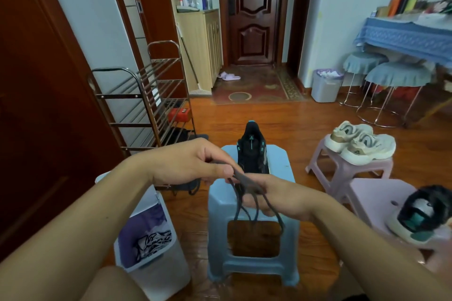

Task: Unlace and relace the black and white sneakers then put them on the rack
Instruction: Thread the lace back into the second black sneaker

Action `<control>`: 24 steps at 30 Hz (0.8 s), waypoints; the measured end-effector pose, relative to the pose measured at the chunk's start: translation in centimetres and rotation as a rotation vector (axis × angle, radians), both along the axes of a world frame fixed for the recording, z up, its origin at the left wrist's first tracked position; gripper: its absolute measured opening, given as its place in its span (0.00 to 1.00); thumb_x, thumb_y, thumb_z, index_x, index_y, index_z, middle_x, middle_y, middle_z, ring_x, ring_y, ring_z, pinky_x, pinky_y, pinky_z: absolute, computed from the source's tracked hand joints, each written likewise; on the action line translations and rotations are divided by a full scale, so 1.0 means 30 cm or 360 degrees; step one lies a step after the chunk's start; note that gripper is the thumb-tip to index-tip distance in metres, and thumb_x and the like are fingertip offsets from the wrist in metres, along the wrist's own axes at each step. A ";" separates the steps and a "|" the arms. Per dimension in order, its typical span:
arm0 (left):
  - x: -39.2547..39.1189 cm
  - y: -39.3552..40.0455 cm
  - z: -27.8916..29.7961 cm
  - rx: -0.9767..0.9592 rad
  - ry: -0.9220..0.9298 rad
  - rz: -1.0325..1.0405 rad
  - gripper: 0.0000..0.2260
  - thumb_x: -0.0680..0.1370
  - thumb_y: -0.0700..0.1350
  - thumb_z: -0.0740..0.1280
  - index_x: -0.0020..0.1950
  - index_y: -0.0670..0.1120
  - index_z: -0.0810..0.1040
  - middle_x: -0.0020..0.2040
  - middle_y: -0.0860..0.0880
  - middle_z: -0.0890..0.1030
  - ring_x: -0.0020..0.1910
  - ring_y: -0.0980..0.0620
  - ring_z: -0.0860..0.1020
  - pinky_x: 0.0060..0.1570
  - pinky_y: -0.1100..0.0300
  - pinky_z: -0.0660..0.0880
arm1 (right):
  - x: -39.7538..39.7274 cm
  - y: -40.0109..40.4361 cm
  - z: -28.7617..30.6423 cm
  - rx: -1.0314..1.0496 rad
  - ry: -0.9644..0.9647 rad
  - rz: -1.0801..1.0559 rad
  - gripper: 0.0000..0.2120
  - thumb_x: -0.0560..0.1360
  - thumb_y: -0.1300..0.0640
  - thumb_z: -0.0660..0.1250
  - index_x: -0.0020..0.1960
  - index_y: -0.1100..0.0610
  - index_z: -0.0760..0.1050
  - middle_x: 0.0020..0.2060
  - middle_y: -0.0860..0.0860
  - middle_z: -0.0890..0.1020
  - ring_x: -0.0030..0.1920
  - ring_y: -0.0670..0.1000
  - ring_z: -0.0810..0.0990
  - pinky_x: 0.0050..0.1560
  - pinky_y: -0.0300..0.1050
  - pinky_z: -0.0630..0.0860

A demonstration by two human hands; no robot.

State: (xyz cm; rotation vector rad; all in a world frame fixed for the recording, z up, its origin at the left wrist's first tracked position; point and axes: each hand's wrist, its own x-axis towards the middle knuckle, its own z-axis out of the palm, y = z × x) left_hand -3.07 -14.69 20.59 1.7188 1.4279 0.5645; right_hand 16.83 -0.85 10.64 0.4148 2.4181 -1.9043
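Note:
A black sneaker with teal accents [252,151] stands on a blue plastic stool [254,247], toe pointing away from me. In front of it my left hand [193,161] pinches a dark shoelace [247,193] between thumb and fingers. My right hand [283,198] grips the same lace just beside it, and several loops hang down from that hand over the stool's front. A second black and white sneaker [420,215] lies on a pink stool at the right edge. The metal shoe rack [144,102] stands at the left by the wall.
A white bin lined with a purple bag [149,239] sits left of the blue stool. A pair of cream sneakers [362,142] rests on a pink stool [347,171] at the right. Farther back are a grey bin [326,88], covered round stools and a table.

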 end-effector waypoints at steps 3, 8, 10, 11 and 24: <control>0.004 0.006 0.025 -0.0066 0.0087 -0.0195 0.11 0.81 0.43 0.68 0.61 0.49 0.85 0.41 0.59 0.79 0.42 0.59 0.76 0.47 0.66 0.71 | -0.040 -0.018 -0.015 0.0158 -0.0045 0.0247 0.10 0.77 0.55 0.71 0.58 0.48 0.82 0.50 0.61 0.81 0.44 0.54 0.81 0.45 0.43 0.74; -0.065 -0.024 0.023 -0.0361 0.0428 -0.0367 0.10 0.79 0.47 0.71 0.59 0.57 0.85 0.49 0.53 0.77 0.48 0.63 0.75 0.49 0.70 0.70 | 0.006 0.080 -0.053 0.0302 -0.0212 0.0221 0.12 0.82 0.49 0.65 0.46 0.54 0.80 0.31 0.45 0.70 0.33 0.51 0.64 0.35 0.49 0.62; -0.116 -0.040 -0.023 -0.0532 0.0856 -0.0342 0.10 0.80 0.51 0.70 0.59 0.63 0.84 0.66 0.64 0.71 0.66 0.63 0.68 0.63 0.68 0.66 | 0.072 0.150 -0.051 0.0094 -0.0194 0.0022 0.15 0.81 0.45 0.65 0.42 0.54 0.75 0.32 0.49 0.65 0.32 0.49 0.60 0.32 0.42 0.60; -0.141 -0.047 -0.059 -0.0616 0.1052 -0.0319 0.11 0.81 0.53 0.69 0.61 0.65 0.83 0.72 0.67 0.65 0.73 0.61 0.60 0.70 0.63 0.61 | 0.104 0.180 -0.046 -0.0055 -0.0149 -0.0114 0.16 0.79 0.42 0.67 0.41 0.54 0.72 0.33 0.51 0.63 0.32 0.49 0.59 0.31 0.39 0.59; 0.153 0.125 -0.248 -0.0245 -0.0450 0.0400 0.23 0.81 0.47 0.69 0.76 0.50 0.68 0.58 0.50 0.84 0.58 0.54 0.83 0.63 0.59 0.75 | 0.060 0.091 0.166 0.0927 -0.0453 0.0326 0.13 0.82 0.46 0.63 0.46 0.50 0.82 0.32 0.50 0.72 0.31 0.47 0.68 0.34 0.41 0.67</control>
